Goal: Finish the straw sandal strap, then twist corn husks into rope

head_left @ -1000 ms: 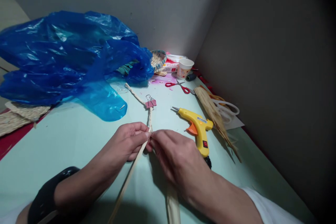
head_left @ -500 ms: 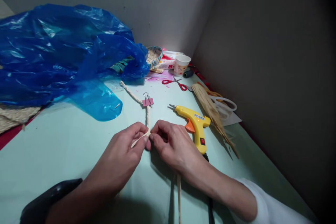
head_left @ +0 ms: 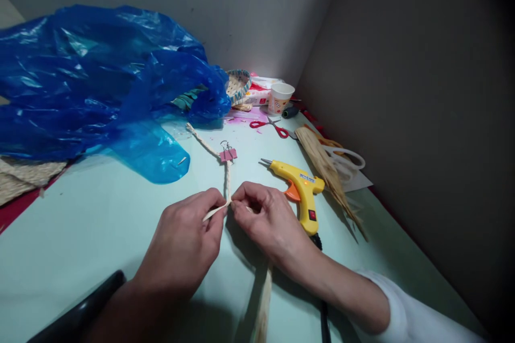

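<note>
A pale braided cord [head_left: 228, 179] runs away from me across the table, and a pink binder clip [head_left: 228, 155] grips it partway along. At its near end, my left hand [head_left: 189, 241] pinches a flat pale strip [head_left: 215, 210] that slants out to the left. My right hand [head_left: 269, 222] closes its thumb and fingers on the strands at the same spot, just right of the cord. From under that wrist a longer pale strip [head_left: 263, 300] hangs toward the table's near side. The fingertips of both hands nearly meet.
A yellow glue gun [head_left: 303, 187] lies right of my right hand, beside dried fibre strips [head_left: 328, 171] and white-handled scissors [head_left: 346, 158]. Red scissors [head_left: 273, 127], a paper cup [head_left: 280, 99] and a woven basket [head_left: 239, 86] sit farther back. A blue plastic bag [head_left: 100, 80] covers the left.
My left hand has turned slightly and drawn its strip tauter to the left. The strip beneath my right wrist now shows wider. The view has shifted a little.
</note>
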Tool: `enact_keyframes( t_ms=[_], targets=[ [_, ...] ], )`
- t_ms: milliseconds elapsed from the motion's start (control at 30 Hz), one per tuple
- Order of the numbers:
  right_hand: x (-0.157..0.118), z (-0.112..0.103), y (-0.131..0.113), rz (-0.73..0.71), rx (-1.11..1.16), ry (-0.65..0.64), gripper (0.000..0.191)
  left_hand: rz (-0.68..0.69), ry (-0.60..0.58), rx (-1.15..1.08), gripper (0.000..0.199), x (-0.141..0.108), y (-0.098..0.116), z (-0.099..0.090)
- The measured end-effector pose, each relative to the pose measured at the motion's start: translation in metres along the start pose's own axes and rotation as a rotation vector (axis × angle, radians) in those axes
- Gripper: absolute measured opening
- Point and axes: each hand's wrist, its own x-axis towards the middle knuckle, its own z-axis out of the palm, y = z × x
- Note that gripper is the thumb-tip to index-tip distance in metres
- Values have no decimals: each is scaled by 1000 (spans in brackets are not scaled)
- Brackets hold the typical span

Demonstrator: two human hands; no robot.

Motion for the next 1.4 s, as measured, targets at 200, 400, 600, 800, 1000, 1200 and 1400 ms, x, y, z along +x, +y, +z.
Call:
enact_keyframes(
  t_ms=[200, 400, 600, 800, 1000, 1200, 1400],
  targets=[
    [4, 2, 6, -4, 100, -18, 17, 100, 58, 22, 23, -4, -3, 5],
    [3, 2, 5, 18, 81, 3, 13, 73, 10, -79, 25, -4, -1, -5],
    [3, 2, 4, -16, 37, 13, 13, 107, 75, -77, 24, -14, 8, 0],
    [5, 0, 11, 20, 142, -57, 14, 505, 245, 337, 28, -33, 3, 16],
    [6, 0, 4, 126, 337, -119, 16, 737, 264, 799, 42, -49, 12, 25],
    [7, -2, 3, 127, 385, -123, 13, 642, 165, 564, 25, -43, 20, 20],
    [9, -1, 9, 61, 320, -96, 12, 40, 65, -91, 21, -3, 7, -10]
  ],
)
